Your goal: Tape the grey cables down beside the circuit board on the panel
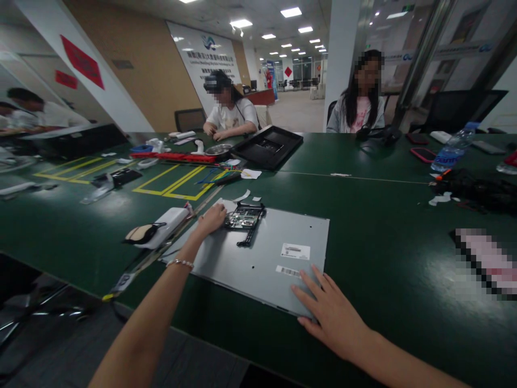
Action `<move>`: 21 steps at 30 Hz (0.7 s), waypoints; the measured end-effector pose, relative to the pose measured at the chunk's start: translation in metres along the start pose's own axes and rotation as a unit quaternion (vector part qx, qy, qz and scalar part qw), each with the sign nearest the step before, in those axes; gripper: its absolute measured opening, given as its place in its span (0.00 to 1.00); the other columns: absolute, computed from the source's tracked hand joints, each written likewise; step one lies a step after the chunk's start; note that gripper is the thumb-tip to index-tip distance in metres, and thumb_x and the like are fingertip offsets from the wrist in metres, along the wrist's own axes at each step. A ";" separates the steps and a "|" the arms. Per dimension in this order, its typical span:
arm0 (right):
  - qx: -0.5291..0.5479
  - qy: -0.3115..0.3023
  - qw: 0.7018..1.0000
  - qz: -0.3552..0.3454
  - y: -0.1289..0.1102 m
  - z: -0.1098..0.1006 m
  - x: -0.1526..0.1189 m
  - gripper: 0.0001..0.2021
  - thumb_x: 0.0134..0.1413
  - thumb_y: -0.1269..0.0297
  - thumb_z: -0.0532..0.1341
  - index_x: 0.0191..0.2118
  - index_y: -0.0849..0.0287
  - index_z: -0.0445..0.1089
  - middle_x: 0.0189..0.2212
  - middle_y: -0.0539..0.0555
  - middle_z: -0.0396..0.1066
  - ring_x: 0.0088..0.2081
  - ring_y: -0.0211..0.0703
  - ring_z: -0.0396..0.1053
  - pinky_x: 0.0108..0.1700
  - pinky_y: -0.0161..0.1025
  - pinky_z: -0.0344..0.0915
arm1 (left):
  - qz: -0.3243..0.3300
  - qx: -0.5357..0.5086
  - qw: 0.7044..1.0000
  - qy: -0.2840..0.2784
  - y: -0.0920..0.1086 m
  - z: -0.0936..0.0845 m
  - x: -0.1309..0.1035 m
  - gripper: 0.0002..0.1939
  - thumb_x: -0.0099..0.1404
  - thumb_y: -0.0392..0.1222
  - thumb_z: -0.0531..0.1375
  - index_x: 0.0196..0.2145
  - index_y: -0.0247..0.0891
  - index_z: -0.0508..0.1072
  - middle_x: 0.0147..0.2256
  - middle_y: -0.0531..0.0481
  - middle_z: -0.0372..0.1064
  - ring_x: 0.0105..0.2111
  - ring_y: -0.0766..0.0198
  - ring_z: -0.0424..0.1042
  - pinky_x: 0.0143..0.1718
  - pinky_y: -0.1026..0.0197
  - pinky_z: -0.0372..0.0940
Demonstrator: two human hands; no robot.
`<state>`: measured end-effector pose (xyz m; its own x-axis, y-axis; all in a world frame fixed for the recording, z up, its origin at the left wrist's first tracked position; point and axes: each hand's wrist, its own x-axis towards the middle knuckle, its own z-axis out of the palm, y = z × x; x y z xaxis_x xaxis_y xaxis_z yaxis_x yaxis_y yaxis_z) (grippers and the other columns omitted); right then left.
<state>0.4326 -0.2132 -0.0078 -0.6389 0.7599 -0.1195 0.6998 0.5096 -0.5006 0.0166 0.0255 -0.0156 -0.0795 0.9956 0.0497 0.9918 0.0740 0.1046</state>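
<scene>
A flat grey metal-backed display panel with white labels lies on the green table in front of me. On its upper part sits a green circuit board with a black plastic bracket. My left hand is at the board's left side, fingers curled together; what they pinch, if anything, is hidden. Spread fingers of my right hand rest on the panel's lower right corner, beside a barcode label.
Left of the panel lies a white box-like object with a beige and black item. Farther back are a black monitor housing, loose wires and a red strip. A water bottle stands right. Two people sit opposite.
</scene>
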 end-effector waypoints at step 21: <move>0.014 -0.010 1.000 0.002 0.008 0.013 -0.035 0.29 0.62 0.51 0.54 0.66 0.44 0.50 0.69 0.47 0.38 0.68 0.56 0.33 0.66 0.60 0.40 | 0.034 -0.046 0.996 -0.068 0.037 0.005 0.021 0.26 0.72 0.52 0.38 0.61 0.45 0.61 0.63 0.43 0.54 0.64 0.43 0.48 0.57 0.27 0.39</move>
<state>0.4562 -0.2409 -0.0190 -0.6418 0.7543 -0.1383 0.6941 0.4947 -0.5230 0.0521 0.0494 -0.0152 0.0081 0.9972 -0.0749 0.9805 0.0068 0.1962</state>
